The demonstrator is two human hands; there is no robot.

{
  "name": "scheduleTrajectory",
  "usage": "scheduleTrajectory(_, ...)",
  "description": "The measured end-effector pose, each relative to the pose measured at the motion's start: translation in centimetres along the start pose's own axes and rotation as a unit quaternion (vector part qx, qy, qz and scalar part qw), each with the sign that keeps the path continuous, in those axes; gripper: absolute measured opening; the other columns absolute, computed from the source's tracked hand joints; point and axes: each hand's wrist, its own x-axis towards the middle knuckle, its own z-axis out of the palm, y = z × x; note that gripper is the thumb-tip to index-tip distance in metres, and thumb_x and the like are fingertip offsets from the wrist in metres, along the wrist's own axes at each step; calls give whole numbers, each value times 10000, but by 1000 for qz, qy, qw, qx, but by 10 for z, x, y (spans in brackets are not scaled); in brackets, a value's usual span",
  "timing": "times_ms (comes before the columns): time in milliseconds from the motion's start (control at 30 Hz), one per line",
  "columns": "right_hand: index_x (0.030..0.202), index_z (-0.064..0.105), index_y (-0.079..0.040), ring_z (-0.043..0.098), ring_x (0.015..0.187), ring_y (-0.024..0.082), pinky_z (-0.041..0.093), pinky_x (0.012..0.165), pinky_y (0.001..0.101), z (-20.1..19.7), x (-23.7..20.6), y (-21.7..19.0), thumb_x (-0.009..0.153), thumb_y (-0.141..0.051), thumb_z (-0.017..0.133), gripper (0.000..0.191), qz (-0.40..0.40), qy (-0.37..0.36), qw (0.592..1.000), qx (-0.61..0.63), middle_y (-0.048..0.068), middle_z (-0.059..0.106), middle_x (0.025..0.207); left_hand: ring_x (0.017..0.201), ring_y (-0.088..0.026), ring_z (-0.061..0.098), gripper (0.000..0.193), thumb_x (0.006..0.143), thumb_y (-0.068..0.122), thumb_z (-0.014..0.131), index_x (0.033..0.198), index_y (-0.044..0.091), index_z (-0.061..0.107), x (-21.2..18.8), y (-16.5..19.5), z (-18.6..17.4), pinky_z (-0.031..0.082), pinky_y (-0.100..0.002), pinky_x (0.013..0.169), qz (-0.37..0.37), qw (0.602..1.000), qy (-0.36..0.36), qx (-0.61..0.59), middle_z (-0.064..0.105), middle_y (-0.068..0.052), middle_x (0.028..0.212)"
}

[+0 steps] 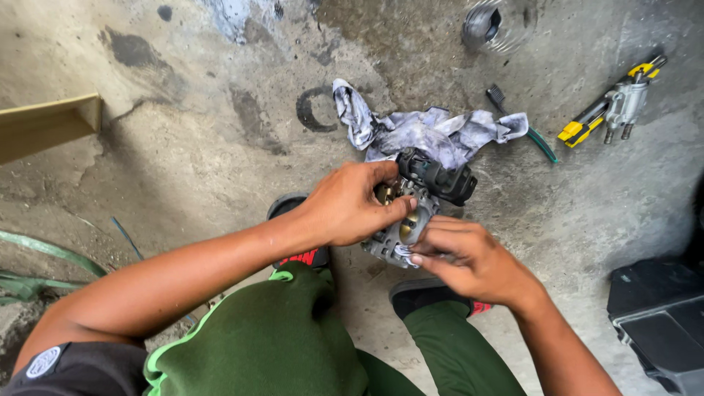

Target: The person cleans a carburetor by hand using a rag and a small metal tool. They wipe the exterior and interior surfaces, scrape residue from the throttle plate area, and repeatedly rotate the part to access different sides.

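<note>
While the grey throttle body (pixel 411 213) is pinched by the left hand (pixel 352 205), it is steadied by the right hand's (pixel 469 257) curled fingers; cleaning seems unfinished, with the stained rag (pixel 433 132) lying beyond them.

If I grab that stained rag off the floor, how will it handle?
The rag lies crumpled in soft folds, so it probably hangs limp and feels light. Its grey stains suggest it may be greasy. One edge sits beside the metal part in the hands, so it might snag.
</note>
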Motion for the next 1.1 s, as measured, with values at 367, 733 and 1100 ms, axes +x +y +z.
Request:
scheduleTrajectory(367, 1061, 650, 36, 605, 871, 240, 498, 842, 373, -54, -112, 97, 1035, -117, 714, 168, -33, 283, 837, 467, 180, 664, 959, 780, -117, 520, 301, 974, 328, 678, 983, 30, 643, 2, -22, -13, 469, -314, 674, 106, 982, 10, -157, 609, -49, 818)
scheduleTrajectory(733, 1116, 607, 22, 613, 962, 174, 476, 885, 318, -61, -128, 138, 1089, -101, 670, 141, 165, 363, 841, 365, 98, 642, 1066, 884, -159, 555, 338, 1007, 323, 669, 1004, 9, 544, -3, -24, -20, 491, -322, 826, 242, 959, 13, -146, 589, -75, 940)
scheduleTrajectory(1100, 1289, 644, -35, 565, 826, 128, 493, 742, 305, -65, -89, 127, 980, -222, 681, 363, 313, 369, 813, 322, 23, 677, 1050, 819, -75, 439, 297, 1008, 312, 644, 909, 62, 519, -8, -41, -16, 413, -264, 704, 129, 968, -14, -214, 475, 25, 830)
